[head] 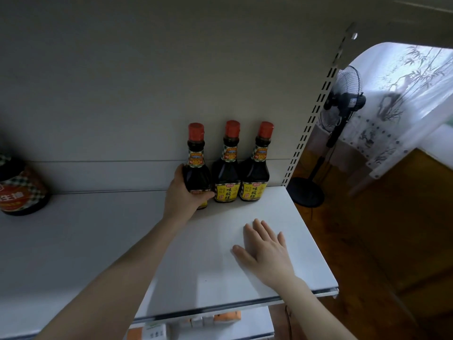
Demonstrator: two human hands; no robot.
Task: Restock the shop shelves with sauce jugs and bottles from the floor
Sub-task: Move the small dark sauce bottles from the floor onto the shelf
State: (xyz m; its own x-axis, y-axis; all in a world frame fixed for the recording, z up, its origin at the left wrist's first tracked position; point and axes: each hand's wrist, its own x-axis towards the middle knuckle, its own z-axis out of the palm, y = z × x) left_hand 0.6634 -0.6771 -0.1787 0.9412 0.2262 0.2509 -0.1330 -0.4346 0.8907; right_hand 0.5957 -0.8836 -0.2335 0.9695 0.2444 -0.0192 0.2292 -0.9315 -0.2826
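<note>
White shelf (pixel 98 241) is carrying three dark, red-capped bottles, all standing upright in a row against the back panel near its right end: left bottle (pixel 196 168), middle bottle (pixel 226 173), right bottle (pixel 255 173), each just beside its neighbour. One big jug (pixel 22 190) is sitting well apart at the far left, partly cut off. Your left hand (pixel 182 195) is grasping the left bottle low on its body, fingers curled round it. Your right hand (pixel 264 251) is lying flat on the shelf, fingers straight, holding nothing. One pedestal fan (pixel 343 101) is standing on the floor beyond.
</note>
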